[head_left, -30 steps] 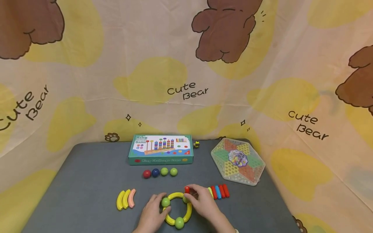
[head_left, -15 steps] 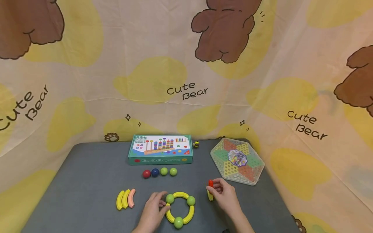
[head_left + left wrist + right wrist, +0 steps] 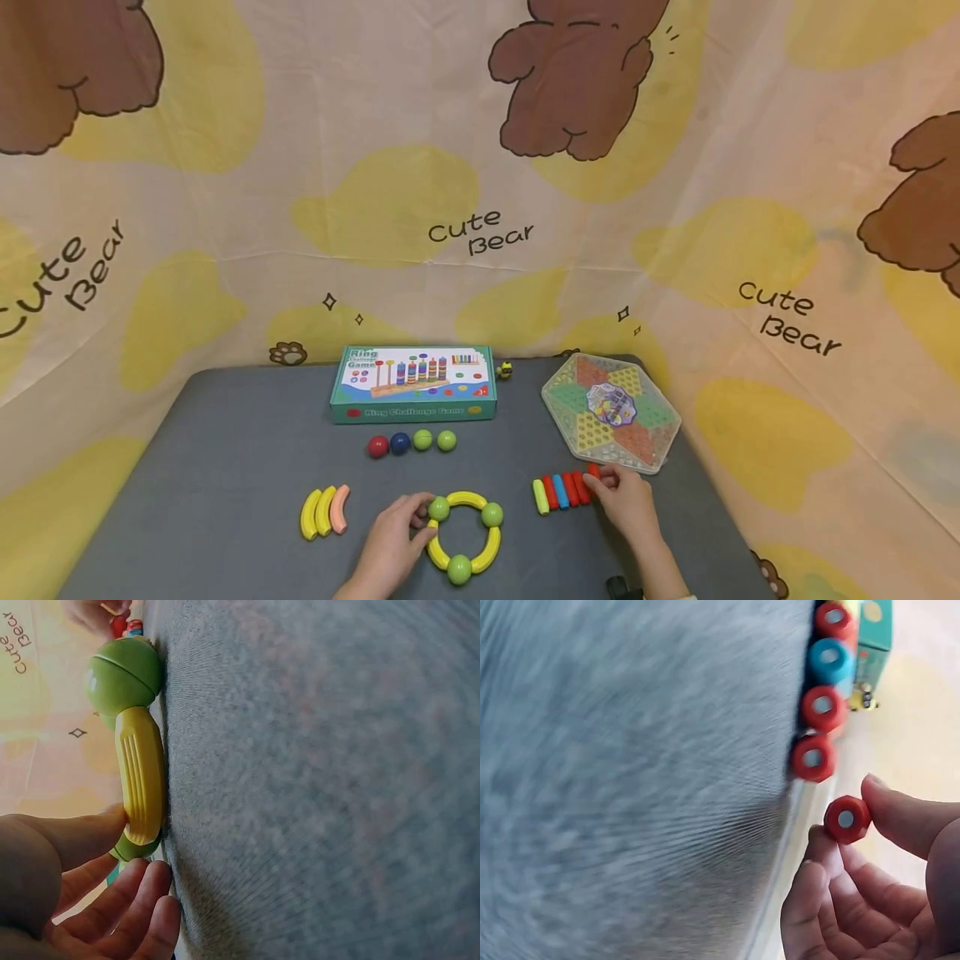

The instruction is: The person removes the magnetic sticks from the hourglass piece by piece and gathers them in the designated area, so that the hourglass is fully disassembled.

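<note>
A ring of yellow curved rods point(image 3: 491, 551) and green balls point(image 3: 460, 569) lies on the grey table. At its left side my left hand point(image 3: 393, 533) holds it, thumb on a yellow curved rod point(image 3: 139, 774) and index finger by the upper left green ball point(image 3: 438, 508). The other fingers curl loosely below. My right hand point(image 3: 626, 497) pinches a red rod point(image 3: 847, 819) with a silvery disc in its end, between thumb and fingers. This rod is beside the right end of a row of straight rods: yellow-green point(image 3: 540, 497), blue point(image 3: 561, 492) and several red.
Two yellow curved rods point(image 3: 310, 515) and a pink one point(image 3: 339, 510) lie at left. Red, blue and green balls point(image 3: 423, 440) line up before a game box point(image 3: 413, 412). A hexagonal board point(image 3: 611, 412) lies back right; a black object point(image 3: 621, 588) is near the right forearm.
My right hand has left the ring and carried the red rod rightward to the row's right end. The ring shifted slightly right, then stayed; my left hand remains at it.
</note>
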Motion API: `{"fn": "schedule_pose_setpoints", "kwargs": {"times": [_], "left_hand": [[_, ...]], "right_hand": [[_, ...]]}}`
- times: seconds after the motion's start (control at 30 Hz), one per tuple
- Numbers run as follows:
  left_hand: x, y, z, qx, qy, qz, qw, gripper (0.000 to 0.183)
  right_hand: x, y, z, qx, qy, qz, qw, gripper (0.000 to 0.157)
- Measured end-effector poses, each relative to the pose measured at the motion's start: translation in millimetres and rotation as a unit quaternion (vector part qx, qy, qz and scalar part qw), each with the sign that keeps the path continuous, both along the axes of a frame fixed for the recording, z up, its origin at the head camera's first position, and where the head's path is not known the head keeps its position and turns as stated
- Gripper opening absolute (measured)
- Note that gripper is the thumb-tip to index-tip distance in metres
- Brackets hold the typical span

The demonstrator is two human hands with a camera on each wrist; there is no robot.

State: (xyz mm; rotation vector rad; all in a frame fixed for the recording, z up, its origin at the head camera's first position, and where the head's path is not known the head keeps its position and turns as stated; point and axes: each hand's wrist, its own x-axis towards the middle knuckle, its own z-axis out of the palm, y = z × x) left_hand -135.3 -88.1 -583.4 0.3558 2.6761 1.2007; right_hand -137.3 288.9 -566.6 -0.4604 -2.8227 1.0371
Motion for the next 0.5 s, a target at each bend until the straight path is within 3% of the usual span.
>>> {"fn": "schedule_pose_setpoints", "kwargs": {"times": [0.37,0.5], "left_hand": [[-3.9,0.7,-0.4,-0.012,-0.019,-0.010,0.9997,0.041],[-2.9,0.1,0.5,-0.021,-0.010,-0.012,0.9997,0.041]], "right_hand": [[-5.0,4.0,-12.5,0.008,-0.026,0.009,1.000,0.032],[-5.1,2.5,-10.9,0.019,-0.006,0.007,1.000,0.026]]}}
